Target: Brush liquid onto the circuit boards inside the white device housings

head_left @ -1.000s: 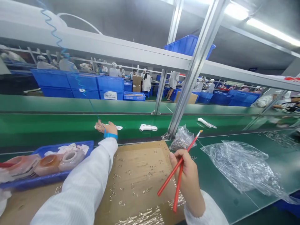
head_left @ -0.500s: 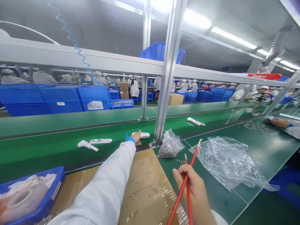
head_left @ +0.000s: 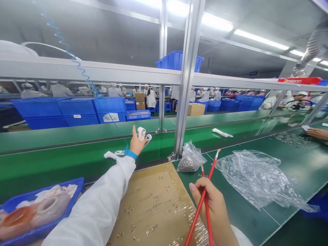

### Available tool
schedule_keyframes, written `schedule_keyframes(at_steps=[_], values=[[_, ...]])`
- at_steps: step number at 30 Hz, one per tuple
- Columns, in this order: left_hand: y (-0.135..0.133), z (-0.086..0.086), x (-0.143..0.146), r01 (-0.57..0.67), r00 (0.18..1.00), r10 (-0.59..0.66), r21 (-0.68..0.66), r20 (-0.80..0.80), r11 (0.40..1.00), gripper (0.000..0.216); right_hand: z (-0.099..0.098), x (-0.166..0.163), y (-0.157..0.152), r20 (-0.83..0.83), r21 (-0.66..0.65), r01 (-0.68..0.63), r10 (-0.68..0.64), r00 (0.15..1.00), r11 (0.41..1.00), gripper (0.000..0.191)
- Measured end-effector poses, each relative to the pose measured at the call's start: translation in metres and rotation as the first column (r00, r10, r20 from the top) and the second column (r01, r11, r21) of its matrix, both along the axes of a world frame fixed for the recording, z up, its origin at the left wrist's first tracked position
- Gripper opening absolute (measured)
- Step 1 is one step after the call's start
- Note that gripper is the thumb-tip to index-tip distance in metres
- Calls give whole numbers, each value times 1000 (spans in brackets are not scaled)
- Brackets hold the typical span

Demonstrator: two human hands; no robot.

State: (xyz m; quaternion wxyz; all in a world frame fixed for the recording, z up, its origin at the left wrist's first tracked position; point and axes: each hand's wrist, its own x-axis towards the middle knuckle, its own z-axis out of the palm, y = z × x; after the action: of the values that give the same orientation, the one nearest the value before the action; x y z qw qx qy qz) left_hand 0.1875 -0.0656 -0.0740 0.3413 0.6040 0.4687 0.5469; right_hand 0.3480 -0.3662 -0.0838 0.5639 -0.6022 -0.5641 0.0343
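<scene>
My left hand [head_left: 137, 143], with a blue wrist band, is raised over the green conveyor belt and closed around a white plastic housing piece [head_left: 141, 133]; a second white end shows at its right edge, and the fingers are partly hidden. Beside that wrist, another white housing part [head_left: 110, 155] lies on the belt. My right hand [head_left: 211, 201] is closed on two red-handled paintbrushes [head_left: 213, 169], crossed with bristles pointing up. Under both arms lies a brown cardboard sheet [head_left: 143, 191] with several small metal pieces scattered on it.
A clear bag of small metal parts [head_left: 191, 160] stands by the metal post [head_left: 185, 85]. Crumpled clear plastic [head_left: 258, 177] covers the right of the table. A blue tray [head_left: 80, 191] with pinkish things sits at left. A co-worker's hand [head_left: 317, 133] rests at far right.
My left hand has lifted off the belt and moved left, now with a white housing piece in it. The view has turned slightly left. My right hand keeps the brushes.
</scene>
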Motion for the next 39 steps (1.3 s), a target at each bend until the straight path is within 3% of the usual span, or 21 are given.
schedule_keyframes(at_steps=[7, 14, 17, 24, 28, 34, 39], values=[[-43, 8, -63, 134, 945, -80, -155, 317, 979, 47, -1, -20, 15, 132, 25, -155, 150, 980, 988, 25], [-103, 14, -107, 349, 818, -163, -251, 552, 903, 25, -30, -28, 61, 320, -217, -242, 303, 898, 946, 19], [-123, 21, -111, 373, 746, -141, -233, 650, 898, 22, -36, -40, 73, 362, -305, -284, 387, 848, 909, 13], [-149, 39, -111, 402, 638, -97, -223, 764, 888, 14, -62, -94, 89, 364, -476, -448, 633, 683, 757, 1], [-159, 50, -116, 376, 613, -65, -219, 787, 901, 9, -82, -108, 102, 367, -511, -495, 699, 614, 703, 14], [-162, 58, -118, 345, 597, -24, -230, 802, 910, 10, -91, -108, 106, 377, -520, -517, 726, 576, 680, 21], [-161, 54, -114, 333, 586, -3, -237, 811, 913, 10, -75, -100, 98, 350, -456, -529, 691, 632, 715, 17]])
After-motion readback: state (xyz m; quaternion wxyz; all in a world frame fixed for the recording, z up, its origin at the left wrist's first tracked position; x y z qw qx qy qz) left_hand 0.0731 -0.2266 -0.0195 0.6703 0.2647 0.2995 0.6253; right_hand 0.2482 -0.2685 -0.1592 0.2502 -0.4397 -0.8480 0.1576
